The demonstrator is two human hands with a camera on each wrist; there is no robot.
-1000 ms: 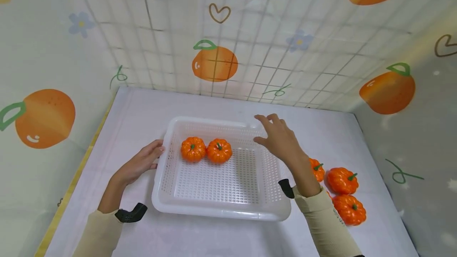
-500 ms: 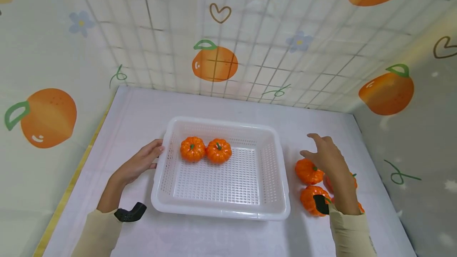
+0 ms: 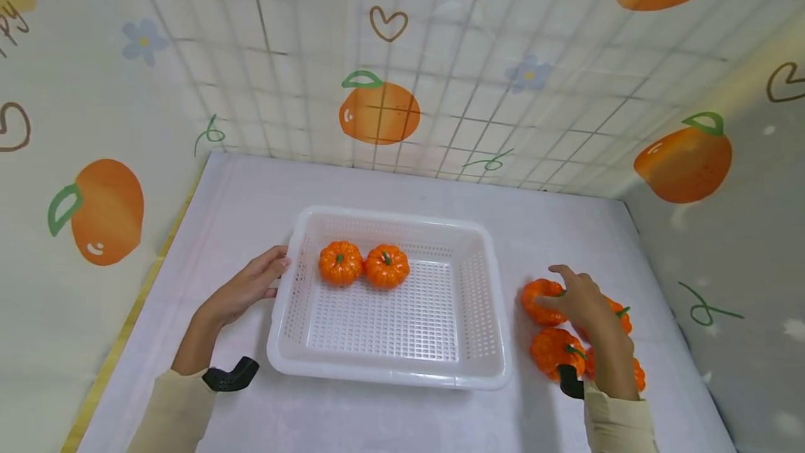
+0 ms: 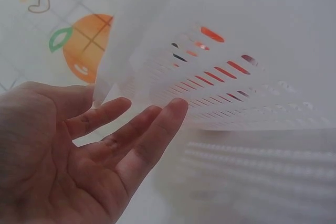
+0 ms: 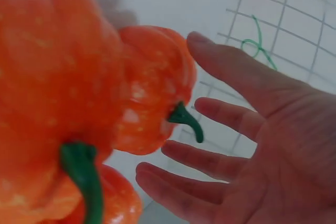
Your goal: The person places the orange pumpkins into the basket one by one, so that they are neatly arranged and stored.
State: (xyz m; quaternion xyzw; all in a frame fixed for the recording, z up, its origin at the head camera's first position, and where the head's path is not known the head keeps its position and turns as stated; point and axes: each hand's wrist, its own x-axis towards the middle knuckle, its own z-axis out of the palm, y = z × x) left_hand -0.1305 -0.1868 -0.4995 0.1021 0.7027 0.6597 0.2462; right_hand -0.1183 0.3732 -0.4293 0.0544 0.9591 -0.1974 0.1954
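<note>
In the head view, my left hand (image 3: pixel 247 286) is at the left side of a white plastic basket (image 3: pixel 390 375). In the left wrist view its fairly straight fingers (image 4: pixel 152 140) rest against the basket's slotted wall. Two small orange pumpkins, a left one (image 3: pixel 340 263) and a right one (image 3: pixel 386 266), sit side by side in the basket. My right hand (image 3: pixel 585 306) hovers with spread fingers over the far-left pumpkin (image 3: pixel 539 299) of a group right of the basket. From the right wrist view, thumb and fingers stand around that pumpkin (image 5: pixel 152 87) with its green stem; contact is unclear.
Beside and under the right forearm lie more pumpkins: a near-left one (image 3: pixel 553 354), a far-right one (image 3: pixel 619 313) and a partly hidden near-right one (image 3: pixel 638 374). A white cloth covers the table (image 3: pixel 365 418). Printed curtains (image 3: pixel 302 89) enclose its back and sides.
My right hand has moved from above the basket's far right corner rightward, then down and nearer to the pumpkin group. My left hand and the basket have stayed in place.
</note>
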